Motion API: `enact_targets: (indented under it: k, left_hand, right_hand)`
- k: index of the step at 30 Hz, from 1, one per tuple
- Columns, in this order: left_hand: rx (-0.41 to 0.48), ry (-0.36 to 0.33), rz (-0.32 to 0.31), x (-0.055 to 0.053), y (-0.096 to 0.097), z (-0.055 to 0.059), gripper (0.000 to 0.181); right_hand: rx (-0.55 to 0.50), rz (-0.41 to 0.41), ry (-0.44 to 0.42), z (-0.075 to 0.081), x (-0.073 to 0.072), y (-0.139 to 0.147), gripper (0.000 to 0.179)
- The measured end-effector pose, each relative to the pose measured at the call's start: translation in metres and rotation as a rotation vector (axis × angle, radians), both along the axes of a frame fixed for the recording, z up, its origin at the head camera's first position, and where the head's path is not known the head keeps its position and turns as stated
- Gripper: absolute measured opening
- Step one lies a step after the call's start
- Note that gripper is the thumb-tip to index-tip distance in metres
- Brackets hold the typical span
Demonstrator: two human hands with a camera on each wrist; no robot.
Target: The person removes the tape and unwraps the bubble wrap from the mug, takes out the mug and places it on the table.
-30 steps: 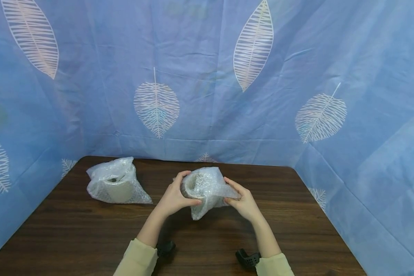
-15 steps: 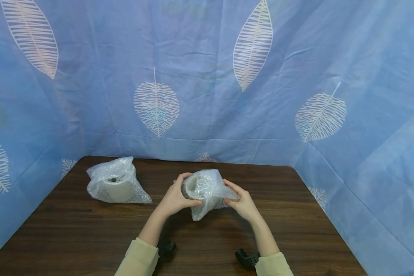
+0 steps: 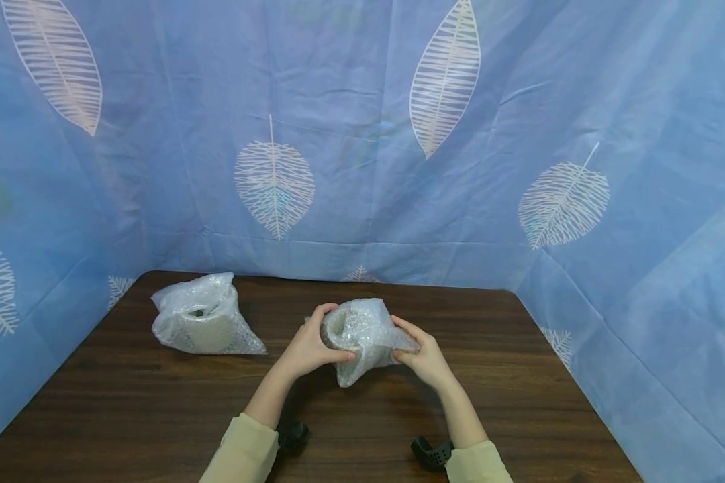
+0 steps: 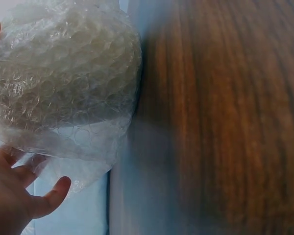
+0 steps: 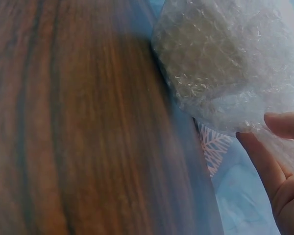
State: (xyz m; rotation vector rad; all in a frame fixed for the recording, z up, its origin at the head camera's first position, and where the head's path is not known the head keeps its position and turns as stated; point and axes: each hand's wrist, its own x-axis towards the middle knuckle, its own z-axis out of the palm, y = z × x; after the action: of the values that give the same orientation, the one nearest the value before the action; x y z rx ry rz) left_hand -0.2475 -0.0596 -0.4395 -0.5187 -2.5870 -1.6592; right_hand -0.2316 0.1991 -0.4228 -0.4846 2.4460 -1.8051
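Both hands hold a bubble-wrap bag [image 3: 367, 335] with a pale, round, hollow thing inside, over the middle of the table. On its left side my left hand [image 3: 305, 347] grips it, thumb at the front and fingers at the back. My right hand [image 3: 427, 357] pinches the loose plastic on the right, as the right wrist view shows with the thumb and fingers [image 5: 264, 164] at the wrap. Bubbles cover the bag [image 4: 63, 83] in the left wrist view, where some left fingers [image 4: 49, 198] stick out beneath it. What the round thing is, I cannot tell.
A second bubble-wrap bag [image 3: 208, 329] with a similar pale round thing lies at the back left of the dark wooden table [image 3: 157, 416]. Blue cloth with white leaf prints [image 3: 362, 201] hangs behind the table and along both sides.
The held bag has sunk slightly towards the front of the table, both hands keeping their hold. The other bag stays where it was.
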Motion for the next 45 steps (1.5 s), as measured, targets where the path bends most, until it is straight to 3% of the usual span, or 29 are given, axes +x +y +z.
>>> enact_targets:
  k: [8,15,22,26,31,38,45]
  left_hand:
    - [-0.03,-0.022,-0.005,0.001,0.001,0.0,0.1]
    - [-0.036,-0.026,-0.029,0.0,0.0,-0.002,0.102]
    - [-0.093,-0.04,-0.032,0.0,0.0,0.002,0.103]
    - [-0.133,-0.029,-0.016,-0.001,0.0,0.003,0.103]
    - [-0.17,0.0,-0.005,-0.003,-0.003,0.005,0.101]
    - [-0.165,0.03,-0.074,-0.003,-0.014,0.013,0.086]
    - [-0.146,0.083,-0.068,-0.007,-0.024,0.013,0.072]
  right_hand:
    - [0.039,-0.012,0.008,-0.006,-0.002,0.001,0.065]
    - [0.034,-0.016,0.031,-0.033,-0.018,0.009,0.067]
    - [0.139,-0.064,0.128,-0.034,-0.017,0.01,0.067]
    - [0.19,-0.079,0.171,-0.031,-0.016,0.01,0.067]
    - [0.22,-0.067,0.159,-0.021,-0.014,0.01,0.067]
    - [0.257,-0.013,0.132,-0.008,-0.007,0.011,0.071]
    - [0.284,0.072,0.177,0.023,0.014,0.003,0.07]
